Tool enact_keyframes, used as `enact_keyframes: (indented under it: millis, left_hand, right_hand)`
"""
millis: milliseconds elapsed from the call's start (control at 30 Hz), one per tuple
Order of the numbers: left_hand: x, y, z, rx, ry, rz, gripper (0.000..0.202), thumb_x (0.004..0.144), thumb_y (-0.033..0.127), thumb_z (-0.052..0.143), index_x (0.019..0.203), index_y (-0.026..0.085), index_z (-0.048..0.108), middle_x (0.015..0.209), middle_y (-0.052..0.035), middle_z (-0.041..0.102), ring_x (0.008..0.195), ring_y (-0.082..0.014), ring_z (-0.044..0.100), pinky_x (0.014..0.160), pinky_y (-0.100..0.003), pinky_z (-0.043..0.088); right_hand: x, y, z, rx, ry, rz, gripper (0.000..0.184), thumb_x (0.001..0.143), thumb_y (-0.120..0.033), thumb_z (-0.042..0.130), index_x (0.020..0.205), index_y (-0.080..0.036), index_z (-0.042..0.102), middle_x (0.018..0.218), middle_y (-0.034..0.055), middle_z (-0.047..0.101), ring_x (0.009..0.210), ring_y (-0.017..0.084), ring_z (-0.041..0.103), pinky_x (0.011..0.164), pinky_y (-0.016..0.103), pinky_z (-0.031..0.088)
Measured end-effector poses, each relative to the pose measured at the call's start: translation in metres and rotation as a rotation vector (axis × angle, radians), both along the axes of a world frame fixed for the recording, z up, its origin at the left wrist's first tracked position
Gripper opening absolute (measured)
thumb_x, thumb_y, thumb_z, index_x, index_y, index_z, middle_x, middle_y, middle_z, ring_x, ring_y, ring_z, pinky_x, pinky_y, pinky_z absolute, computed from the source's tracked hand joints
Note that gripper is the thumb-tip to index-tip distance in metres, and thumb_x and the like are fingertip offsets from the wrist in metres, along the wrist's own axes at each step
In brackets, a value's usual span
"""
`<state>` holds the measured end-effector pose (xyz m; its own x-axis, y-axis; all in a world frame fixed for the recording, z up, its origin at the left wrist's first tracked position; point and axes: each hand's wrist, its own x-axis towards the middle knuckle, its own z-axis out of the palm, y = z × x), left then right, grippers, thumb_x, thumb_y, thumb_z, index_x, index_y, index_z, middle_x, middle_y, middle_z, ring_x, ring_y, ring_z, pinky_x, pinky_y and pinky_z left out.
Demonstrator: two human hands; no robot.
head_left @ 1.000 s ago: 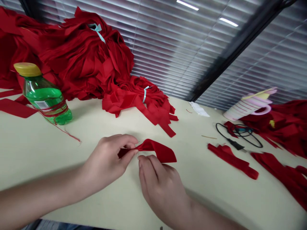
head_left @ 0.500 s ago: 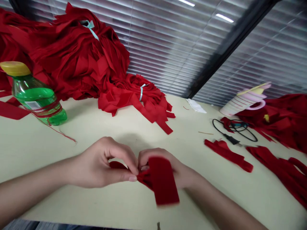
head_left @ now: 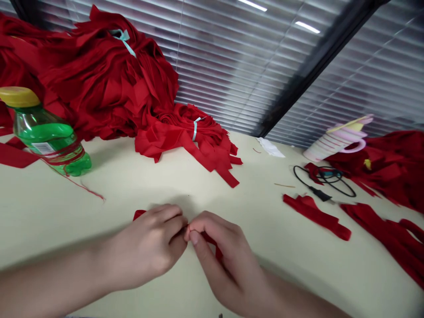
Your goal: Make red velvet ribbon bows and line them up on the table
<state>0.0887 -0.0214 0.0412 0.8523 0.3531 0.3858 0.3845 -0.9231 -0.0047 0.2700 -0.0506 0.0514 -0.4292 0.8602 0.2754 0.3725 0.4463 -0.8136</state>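
Note:
Above the near part of the pale table, my left hand (head_left: 155,243) and my right hand (head_left: 221,251) meet fingertip to fingertip. Both are closed on one piece of red ribbon (head_left: 212,240), pinched where the fingers touch. Most of the ribbon is hidden: a bit pokes out behind my left hand, and another part shows between the right thumb and fingers. My left hand turns its back to the camera, so its fingertips are largely covered. Whether a thread lies in the pinch cannot be made out.
Far left, a green bottle (head_left: 49,141) wound with red thread leans near a big heap of red ribbon strips (head_left: 109,79). A tied bundle (head_left: 195,137) lies mid-table. On the right are a black cable (head_left: 319,193), a pink-white cup (head_left: 334,143), a folded red strip (head_left: 316,216) and more ribbons (head_left: 380,238).
My left hand has rolled over, its back now towards the camera. My right hand has turned so its thumb faces me, and the ribbon's broad flap has swung out of sight.

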Motion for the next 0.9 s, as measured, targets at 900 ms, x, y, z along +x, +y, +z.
enact_keyframes:
  millis: [900]
  left_hand:
    - [-0.001,0.012,0.007,-0.830,-0.704,0.427,0.008,0.083,0.019,0.060,0.082,0.016,0.068,0.074,-0.0013,0.069,0.064,-0.0125,0.062,0.053,-0.020,0.047]
  right_hand:
    - [-0.005,0.011,-0.026,-0.041,0.251,0.107,0.012,0.089,-0.013,0.044,0.085,-0.017,0.054,0.083,0.0057,0.055,0.080,0.017,0.052,0.071,0.033,0.045]
